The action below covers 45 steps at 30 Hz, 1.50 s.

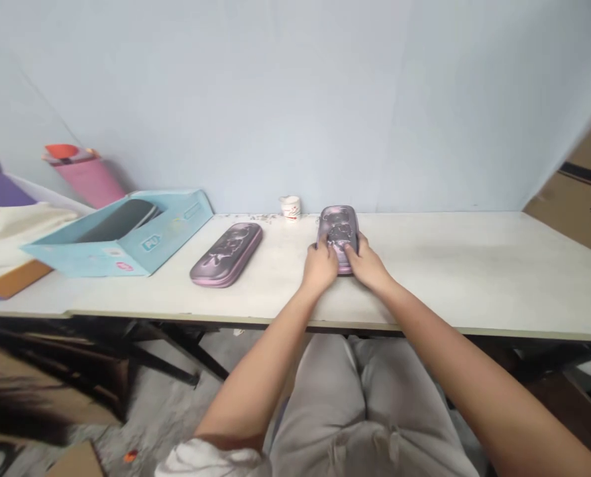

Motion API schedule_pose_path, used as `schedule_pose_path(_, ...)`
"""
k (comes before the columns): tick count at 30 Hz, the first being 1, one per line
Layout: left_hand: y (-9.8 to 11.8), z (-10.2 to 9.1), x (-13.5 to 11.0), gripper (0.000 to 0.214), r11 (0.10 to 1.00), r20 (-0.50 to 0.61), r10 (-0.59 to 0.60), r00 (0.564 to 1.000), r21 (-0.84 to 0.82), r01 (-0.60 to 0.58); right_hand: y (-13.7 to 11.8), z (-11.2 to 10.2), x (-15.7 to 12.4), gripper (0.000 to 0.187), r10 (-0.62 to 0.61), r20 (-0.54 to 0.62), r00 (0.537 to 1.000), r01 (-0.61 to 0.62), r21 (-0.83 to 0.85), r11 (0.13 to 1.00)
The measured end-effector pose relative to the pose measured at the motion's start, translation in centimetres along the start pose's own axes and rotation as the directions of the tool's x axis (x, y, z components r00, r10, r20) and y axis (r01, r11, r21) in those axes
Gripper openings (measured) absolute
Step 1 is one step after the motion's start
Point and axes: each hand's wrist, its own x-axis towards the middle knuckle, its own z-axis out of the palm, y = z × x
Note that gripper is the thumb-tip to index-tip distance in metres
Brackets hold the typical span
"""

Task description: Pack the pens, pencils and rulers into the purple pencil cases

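A shiny purple-pink pencil case (338, 224) with a raised figure on its lid lies on the white table in front of me, its short end towards me. My left hand (320, 266) grips its near left side, thumb on the lid. On the near right side, my right hand (368, 263) holds it the same way. The fingers under the edges are hidden. A second pencil case (227, 253) of the same look, with a pink zip edge, lies slanted to the left, touched by neither hand.
At the left stands an open light-blue box (176, 228) with a dark case (121, 222) inside. Beyond it leans a pink roll-like item (89, 179). A white paper cup (290, 207) stands by the wall. Cardboard boxes (576, 199) rise at the right end of the table (474, 278).
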Motion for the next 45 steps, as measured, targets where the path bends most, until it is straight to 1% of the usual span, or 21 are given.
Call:
schedule_pose_path(3,-4.2,-3.5,-0.5,0.045,0.99,-0.03,-0.03,0.999,0.139,0.034,-3.6,4.2,-0.2,0.061,-0.023,0.058,0.998,0.023,-0.016,1.0)
schedule_pose_path(5,-6.4,-5.1,-0.9,0.045,0.971,-0.04,-0.055,0.998,0.231,0.063,-5.5,6.3,-0.3,0.06,-0.036,0.103,0.994,0.041,-0.045,0.998)
schedule_pose_path(7,-8.1,-6.2,-1.1,0.044,0.948,-0.049,-0.033,0.998,0.314,0.047,-6.9,7.8,-0.4,0.059,-0.047,0.135,0.99,0.06,-0.089,0.994)
schedule_pose_path(10,-10.1,-7.7,-0.9,0.039,0.917,-0.087,0.097,0.991,0.394,-0.055,-8.2,9.2,-0.1,0.055,-0.085,0.11,0.99,0.106,-0.205,0.973)
schedule_pose_path(12,-11.5,-9.0,-0.3,0.037,0.9,-0.13,0.138,0.982,0.43,-0.07,-8.8,9.7,0.2,0.05,-0.147,0.055,0.988,0.157,-0.287,0.945)
schedule_pose_path(15,-13.9,-11.3,1.2,0.037,0.877,-0.187,0.092,0.978,0.48,0.009,-10.1,10.5,0.6,0.042,-0.301,0.018,0.953,0.289,-0.341,0.894)
schedule_pose_path(17,-15.7,-12.6,2.5,0.039,0.866,-0.187,0.021,0.982,0.494,0.076,-11.4,11.2,0.8,0.037,-0.412,0.092,0.907,0.416,-0.364,0.834)
schedule_pose_path(19,-17.5,-13.4,3.9,0.046,0.864,-0.131,-0.111,0.985,0.477,0.161,-12.9,12.0,0.9,0.035,-0.49,0.23,0.841,0.541,-0.385,0.748)
schedule_pose_path(21,-19.0,-13.9,5.2,0.059,0.862,-0.035,-0.269,0.963,0.436,0.257,-14.1,12.9,1.0,0.035,-0.517,0.37,0.772,0.634,-0.385,0.671)
schedule_pose_path(24,-20.7,-14.6,6.5,0.072,0.866,0.107,-0.438,0.892,0.315,0.388,-15.0,13.9,1.1,0.034,-0.512,0.472,0.718,0.688,-0.364,0.628)
schedule_pose_path(26,-21.4,-15.3,6.9,0.069,0.867,0.216,-0.498,0.84,0.13,0.481,-15.0,14.2,1.1,0.033,-0.52,0.492,0.699,0.703,-0.34,0.624)
schedule_pose_path(28,-21.8,-16.2,7.0,0.062,0.814,0.339,-0.517,0.786,-0.09,0.574,-14.9,14.0,1.2,0.032,-0.556,0.523,0.646,0.746,-0.279,0.604)
schedule_pose_path(30,-21.7,-17.4,6.9,0.057,0.747,0.429,-0.484,0.763,-0.252,0.615,-14.8,13.0,1.6,0.032,-0.607,0.544,0.58,0.794,-0.21,0.57)
schedule_pose_path(32,-20.9,-18.6,6.8,0.054,0.723,0.477,-0.415,0.775,-0.345,0.599,-15.0,11.2,2.6,0.033,-0.649,0.518,0.556,0.814,-0.182,0.552)
schedule_pose_path(34,-19.4,-19.9,6.7,0.053,0.739,0.497,-0.338,0.799,-0.385,0.552,-15.3,8.6,4.1,0.035,-0.675,0.421,0.606,0.788,-0.199,0.583)
schedule_pose_path(36,-17.3,-21.1,6.8,0.054,0.796,0.539,-0.252,0.803,-0.356,0.489,-15.6,5.6,5.8,0.036,-0.678,0.234,0.697,0.717,-0.213,0.663)
schedule_pose_path(37,-16.0,-21.6,6.9,0.055,0.839,0.584,-0.193,0.788,-0.318,0.441,-15.6,4.0,6.6,0.035,-0.682,0.144,0.717,0.696,-0.186,0.693)
schedule_pose_path(39,-13.3,-22.2,7.3,0.056,0.928,0.684,-0.069,0.727,-0.224,0.298,-15.4,1.0,7.6,0.032,-0.695,0.088,0.713,0.701,-0.062,0.711)
schedule_pose_path(41,-10.3,-22.0,7.9,0.057,0.982,0.761,-0.005,0.649,-0.119,0.147,-15.0,-1.7,8.0,0.03,-0.712,0.205,0.672,0.713,0.082,0.696)
schedule_pose_path(43,-7.2,-21.2,8.4,0.057,0.999,0.81,-0.006,0.587,-0.015,0.031,-14.3,-4.0,7.7,0.03,-0.687,0.42,0.592,0.688,0.179,0.703)
schedule_pose_path(45,-4.2,-20.0,8.8,0.058,0.994,0.841,-0.001,0.542,0.061,-0.093,-13.5,-6.0,7.0,0.03,-0.605,0.6,0.524,0.644,0.186,0.742)
